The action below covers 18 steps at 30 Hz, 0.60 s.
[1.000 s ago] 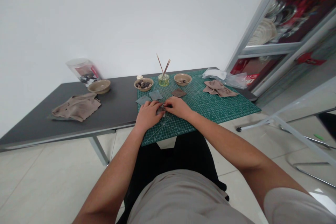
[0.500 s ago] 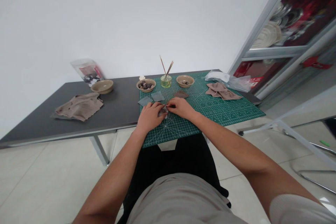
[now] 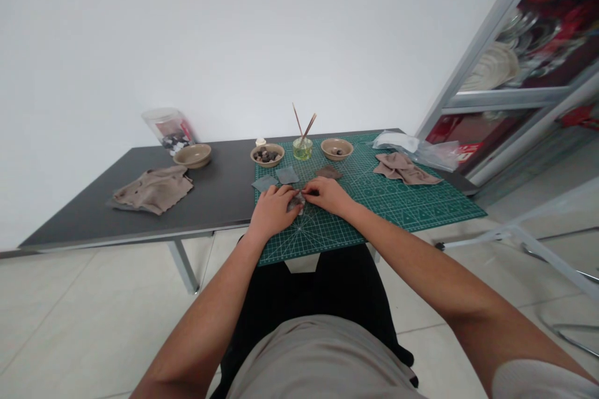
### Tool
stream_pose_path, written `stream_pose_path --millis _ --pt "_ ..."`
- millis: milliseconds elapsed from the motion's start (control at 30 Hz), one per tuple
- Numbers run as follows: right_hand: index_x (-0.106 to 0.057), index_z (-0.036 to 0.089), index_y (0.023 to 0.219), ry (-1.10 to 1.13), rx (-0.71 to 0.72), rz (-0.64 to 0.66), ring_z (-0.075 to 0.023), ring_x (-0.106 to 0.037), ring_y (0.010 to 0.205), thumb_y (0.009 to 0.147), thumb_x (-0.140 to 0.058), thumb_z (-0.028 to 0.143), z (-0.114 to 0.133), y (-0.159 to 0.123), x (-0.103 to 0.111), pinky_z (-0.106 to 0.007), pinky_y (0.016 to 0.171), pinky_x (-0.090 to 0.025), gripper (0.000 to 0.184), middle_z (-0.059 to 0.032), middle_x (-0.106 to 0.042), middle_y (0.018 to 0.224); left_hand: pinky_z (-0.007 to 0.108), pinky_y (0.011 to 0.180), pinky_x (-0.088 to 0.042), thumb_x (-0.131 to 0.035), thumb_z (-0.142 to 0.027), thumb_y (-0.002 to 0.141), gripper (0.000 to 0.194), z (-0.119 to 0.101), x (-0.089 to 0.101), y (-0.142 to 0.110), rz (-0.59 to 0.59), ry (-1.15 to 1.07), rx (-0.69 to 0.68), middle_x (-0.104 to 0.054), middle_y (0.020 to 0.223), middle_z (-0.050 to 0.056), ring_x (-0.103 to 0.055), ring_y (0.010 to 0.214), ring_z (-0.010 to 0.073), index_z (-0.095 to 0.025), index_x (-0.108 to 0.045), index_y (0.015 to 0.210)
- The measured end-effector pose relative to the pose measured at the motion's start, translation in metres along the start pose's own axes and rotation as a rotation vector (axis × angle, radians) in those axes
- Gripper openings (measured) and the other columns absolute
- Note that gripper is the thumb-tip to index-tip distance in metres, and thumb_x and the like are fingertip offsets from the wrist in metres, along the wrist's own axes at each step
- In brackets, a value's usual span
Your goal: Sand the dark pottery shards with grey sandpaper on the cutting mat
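My left hand (image 3: 276, 209) rests on the green cutting mat (image 3: 322, 230), thumb and fingers closed about a small greyish sheet (image 3: 296, 201) that looks like sandpaper. Close against it, my right hand (image 3: 327, 195) has its fingertips pinched together at the sheet's edge. What sits in that pinch is small, dark and mostly hidden. Just beyond the hands lie two grey square sheets, one (image 3: 264, 183) left of the other (image 3: 287, 174). Near my right knuckles there is a brown square sheet (image 3: 329, 172).
Along the back stand a bowl of dark lumps (image 3: 267, 154), a glass jar with thin sticks (image 3: 302, 148) and a bowl holding small pieces (image 3: 337, 149). Brown cloths lie left (image 3: 154, 190) and right (image 3: 405, 168). A bowl (image 3: 193, 156) and clear container (image 3: 169, 131) are far left.
The whole view has shifted slightly, so everything sits a little further right and lower. Both hands stay together over the sheet, with only slight finger movement.
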State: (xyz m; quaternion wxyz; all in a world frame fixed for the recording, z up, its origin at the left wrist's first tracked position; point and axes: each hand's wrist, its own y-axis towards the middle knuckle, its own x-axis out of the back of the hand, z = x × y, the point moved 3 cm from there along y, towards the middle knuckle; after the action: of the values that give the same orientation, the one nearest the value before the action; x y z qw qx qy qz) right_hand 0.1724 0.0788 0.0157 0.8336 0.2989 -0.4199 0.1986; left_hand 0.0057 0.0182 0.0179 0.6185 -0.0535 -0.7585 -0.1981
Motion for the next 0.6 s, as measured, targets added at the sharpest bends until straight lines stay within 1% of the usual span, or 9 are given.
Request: stream_pose_path --millis 167,300,433,600 --pt "-0.077 0.018 0.087 -0.003 -0.03 0.009 -0.02 -0.067 0.091 0.085 -0.072 0.018 -0.002 0.002 0.002 -0.032 0.083 -0.046 0.006 -0.0056 -0.077 0.092 0.047 0.096 -0.045 -0.051 -0.046 0.096 0.043 0.0 0.0 0.0 0.001 0.005 -0.007 -0.063 0.138 0.004 -0.052 0.117 0.0307 -0.026 -0.062 0.133" --pt "-0.076 0.018 0.083 -0.04 -0.034 0.002 -0.0198 -0.065 0.087 0.085 -0.072 0.017 0.004 0.006 -0.001 -0.032 0.08 -0.045 0.005 -0.0057 -0.075 0.087 0.047 0.095 -0.045 -0.052 -0.046 0.096 0.04 -0.001 0.001 0.0 0.017 0.009 0.002 -0.063 0.138 0.004 -0.053 0.116 0.0302 -0.028 -0.064 0.13" --pt "-0.076 0.019 0.085 -0.023 -0.005 0.008 -0.0196 -0.065 0.09 0.085 -0.072 0.017 0.007 0.002 -0.002 -0.031 0.082 -0.045 0.005 -0.0054 -0.075 0.091 0.047 0.094 -0.045 -0.052 -0.045 0.095 0.039 -0.001 0.002 0.0 0.008 0.008 0.001 -0.063 0.137 0.004 -0.053 0.115 0.0302 -0.028 -0.065 0.128" --pt "-0.077 0.019 0.091 0.005 0.016 0.033 -0.0199 -0.066 0.093 0.085 -0.072 0.018 -0.001 -0.004 0.003 -0.031 0.085 -0.047 0.007 -0.0056 -0.077 0.097 0.047 0.094 -0.045 -0.052 -0.046 0.096 0.042 0.0 0.0 0.0 -0.006 0.004 -0.004 -0.064 0.137 0.005 -0.053 0.115 0.0305 -0.027 -0.063 0.132"
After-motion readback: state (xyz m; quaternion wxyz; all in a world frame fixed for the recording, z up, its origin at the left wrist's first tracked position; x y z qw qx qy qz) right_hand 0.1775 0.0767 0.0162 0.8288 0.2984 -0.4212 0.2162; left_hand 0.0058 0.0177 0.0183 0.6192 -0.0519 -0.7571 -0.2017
